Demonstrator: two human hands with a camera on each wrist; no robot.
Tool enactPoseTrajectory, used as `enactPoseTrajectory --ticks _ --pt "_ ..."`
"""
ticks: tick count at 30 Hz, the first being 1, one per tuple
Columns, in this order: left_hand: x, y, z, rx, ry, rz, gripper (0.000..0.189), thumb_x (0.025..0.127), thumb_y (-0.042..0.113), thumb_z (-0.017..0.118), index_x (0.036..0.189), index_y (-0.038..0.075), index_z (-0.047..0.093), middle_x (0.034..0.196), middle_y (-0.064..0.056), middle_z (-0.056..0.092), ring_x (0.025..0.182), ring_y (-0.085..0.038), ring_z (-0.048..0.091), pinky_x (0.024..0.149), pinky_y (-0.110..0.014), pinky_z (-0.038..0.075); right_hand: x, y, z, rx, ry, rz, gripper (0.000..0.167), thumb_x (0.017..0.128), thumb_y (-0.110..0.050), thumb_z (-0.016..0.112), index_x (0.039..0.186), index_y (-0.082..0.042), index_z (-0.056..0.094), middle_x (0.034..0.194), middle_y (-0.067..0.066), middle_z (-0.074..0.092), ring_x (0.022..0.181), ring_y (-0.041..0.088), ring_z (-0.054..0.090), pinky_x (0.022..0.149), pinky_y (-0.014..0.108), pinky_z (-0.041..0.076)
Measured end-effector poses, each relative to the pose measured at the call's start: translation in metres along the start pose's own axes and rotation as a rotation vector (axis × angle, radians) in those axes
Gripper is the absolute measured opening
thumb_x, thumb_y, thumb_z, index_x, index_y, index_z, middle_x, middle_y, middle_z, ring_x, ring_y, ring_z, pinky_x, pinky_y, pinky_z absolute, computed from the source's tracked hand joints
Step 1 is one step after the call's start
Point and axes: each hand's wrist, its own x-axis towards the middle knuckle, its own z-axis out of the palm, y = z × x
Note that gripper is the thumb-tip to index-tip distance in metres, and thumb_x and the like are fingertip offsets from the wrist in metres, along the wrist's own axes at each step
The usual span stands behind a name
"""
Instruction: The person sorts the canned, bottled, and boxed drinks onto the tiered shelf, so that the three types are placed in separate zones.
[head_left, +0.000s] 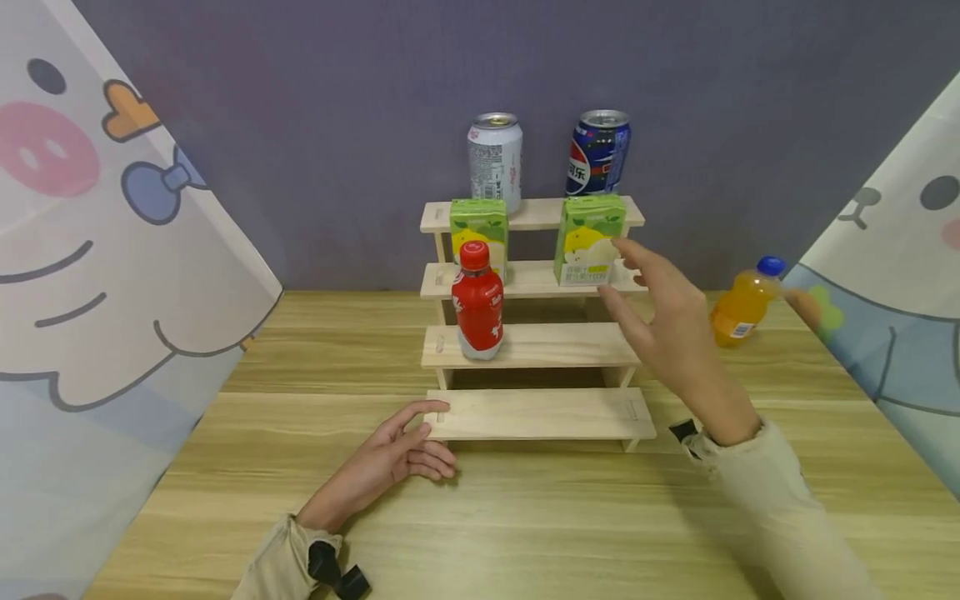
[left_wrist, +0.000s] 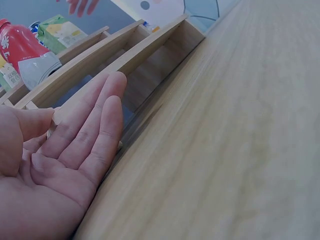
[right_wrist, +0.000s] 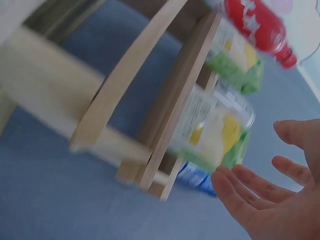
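Note:
A wooden stepped display rack (head_left: 540,414) stands on the table. At the left end of its lowest step, my left hand (head_left: 393,454) grips the corner between thumb and index finger; the other fingers extend in front. My right hand (head_left: 663,321) is raised at the rack's right side, thumb and fingers apart, holding nothing. Nearest to it is the right green juice box (head_left: 590,242) on the third step. Another juice box (head_left: 480,218) stands to its left, partly hidden by a red-capped bottle (head_left: 478,304) on the second step. In the right wrist view the right fingers lie near the juice box (right_wrist: 212,130).
On the top step stand a white can (head_left: 495,158) and a blue cola can (head_left: 600,154). An orange drink bottle (head_left: 742,304) with a blue cap leans right of the rack. A grey wall (head_left: 360,125) rises behind; cartoon-printed panels (head_left: 112,250) flank the wooden table (head_left: 540,517).

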Motion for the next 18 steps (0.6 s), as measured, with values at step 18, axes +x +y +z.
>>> enactPoseTrajectory --ticks 18 --pt "0.0 -0.001 -0.002 -0.016 -0.029 0.014 0.042 0.112 0.015 0.027 0.153 0.008 0.027 0.114 -0.04 0.061 0.101 -0.039 0.069 0.087 -0.043 0.057 0.003 0.073 -0.031 -0.137 0.071 0.209 0.045 0.093 -0.011 0.07 0.136 -0.005 0.059 0.128 0.023 0.063 0.11 0.048 0.057 0.091 0.062 0.043"
